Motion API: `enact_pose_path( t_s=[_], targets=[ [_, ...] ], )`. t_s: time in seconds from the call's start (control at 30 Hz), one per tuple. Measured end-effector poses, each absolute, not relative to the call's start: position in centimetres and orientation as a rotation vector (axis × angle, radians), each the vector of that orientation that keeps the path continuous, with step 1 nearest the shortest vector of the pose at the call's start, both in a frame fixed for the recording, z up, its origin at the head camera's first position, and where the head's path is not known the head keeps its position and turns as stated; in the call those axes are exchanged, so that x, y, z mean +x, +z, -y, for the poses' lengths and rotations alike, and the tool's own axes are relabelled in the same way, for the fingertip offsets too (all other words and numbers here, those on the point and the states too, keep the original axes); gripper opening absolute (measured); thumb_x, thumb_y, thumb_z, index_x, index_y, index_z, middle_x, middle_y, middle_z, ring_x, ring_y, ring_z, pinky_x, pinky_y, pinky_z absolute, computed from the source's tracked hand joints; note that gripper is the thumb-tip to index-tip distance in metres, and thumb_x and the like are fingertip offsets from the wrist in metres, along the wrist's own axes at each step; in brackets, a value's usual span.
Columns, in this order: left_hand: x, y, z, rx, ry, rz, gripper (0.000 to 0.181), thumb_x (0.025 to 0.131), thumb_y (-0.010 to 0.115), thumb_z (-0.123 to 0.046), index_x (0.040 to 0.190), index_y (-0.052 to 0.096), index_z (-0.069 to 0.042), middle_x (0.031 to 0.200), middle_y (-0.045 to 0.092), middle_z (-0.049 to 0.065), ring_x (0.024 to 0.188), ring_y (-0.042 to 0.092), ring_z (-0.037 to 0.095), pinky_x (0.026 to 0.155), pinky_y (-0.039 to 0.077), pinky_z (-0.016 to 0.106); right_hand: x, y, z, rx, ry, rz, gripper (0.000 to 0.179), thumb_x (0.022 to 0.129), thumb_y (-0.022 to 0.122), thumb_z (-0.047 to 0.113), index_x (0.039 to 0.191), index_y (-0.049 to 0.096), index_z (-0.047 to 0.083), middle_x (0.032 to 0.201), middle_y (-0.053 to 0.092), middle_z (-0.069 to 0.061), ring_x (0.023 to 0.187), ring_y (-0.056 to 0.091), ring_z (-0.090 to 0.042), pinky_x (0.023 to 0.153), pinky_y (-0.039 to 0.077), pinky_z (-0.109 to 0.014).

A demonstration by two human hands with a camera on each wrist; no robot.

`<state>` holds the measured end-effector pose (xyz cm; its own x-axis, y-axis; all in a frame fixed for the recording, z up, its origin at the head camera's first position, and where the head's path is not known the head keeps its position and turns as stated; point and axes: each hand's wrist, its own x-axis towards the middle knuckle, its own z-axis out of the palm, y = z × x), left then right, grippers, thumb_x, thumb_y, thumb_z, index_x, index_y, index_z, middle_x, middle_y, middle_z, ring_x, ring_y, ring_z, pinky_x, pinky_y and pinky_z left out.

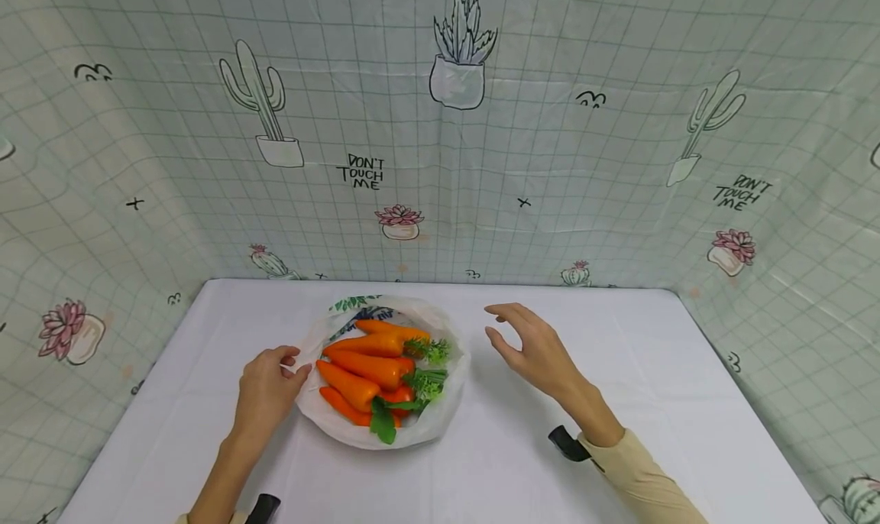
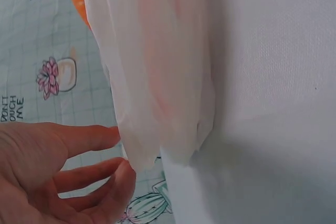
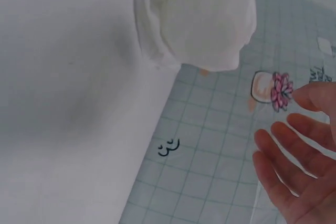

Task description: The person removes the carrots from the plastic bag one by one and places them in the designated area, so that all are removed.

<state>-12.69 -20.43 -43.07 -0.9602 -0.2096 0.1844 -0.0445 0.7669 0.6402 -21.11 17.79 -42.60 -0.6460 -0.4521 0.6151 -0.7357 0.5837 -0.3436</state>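
A round, thin white bag [image 1: 447,425] stands wide-mouthed on the table, with green and blue leaf prints inside its far rim. Several orange carrots [image 1: 371,367] with leafy green tops [image 1: 428,386] lie in it, and something redder shows partly hidden among them. My left hand [image 1: 264,386] is at the bag's left side, thumb and fingertips close to the rim with a gap between them. In the left wrist view the thumb [image 2: 100,137] seems to touch the bag's edge. Apart from the bag on its right, my right hand [image 1: 532,352] hovers with loosely bent fingers, holding nothing.
A white cloth covers the table [image 1: 619,341]. Behind and beside it hangs a gridded curtain [image 1: 440,150] printed with cacti and potted plants. Dark straps [image 1: 569,442] sit at both wrists.
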Motion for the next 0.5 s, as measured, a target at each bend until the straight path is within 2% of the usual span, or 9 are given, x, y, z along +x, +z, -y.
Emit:
enact_pose_path(
  t_s=[0.3, 0.5],
  targets=[
    [-12.6, -43.3, 20.1, 0.284, -0.941, 2.829, 0.04, 0.088, 0.078, -0.008, 0.115, 0.063, 0.018, 0.094, 0.064, 0.026, 0.074, 0.059, 0.031, 0.069, 0.058, 0.045, -20.6, -41.5, -14.8, 1.05, 0.827, 2.386, 0.034, 0.094, 0.074, 0.012, 0.126, 0.069, 0.005, 0.119, 0.071, -0.008, 0.1, 0.069, -0.023, 0.077, 0.058, -0.038],
    [-12.5, -43.6, 20.3, 0.285, -1.009, 2.822, 0.039, 0.087, 0.077, -0.005, 0.115, 0.062, 0.019, 0.095, 0.063, 0.029, 0.077, 0.062, 0.034, 0.071, 0.059, 0.048, -20.1, -41.0, -12.9, 1.11, 0.85, 2.441, 0.032, 0.096, 0.073, 0.015, 0.126, 0.068, 0.005, 0.121, 0.07, -0.009, 0.099, 0.07, -0.026, 0.082, 0.059, -0.039]
  ],
)
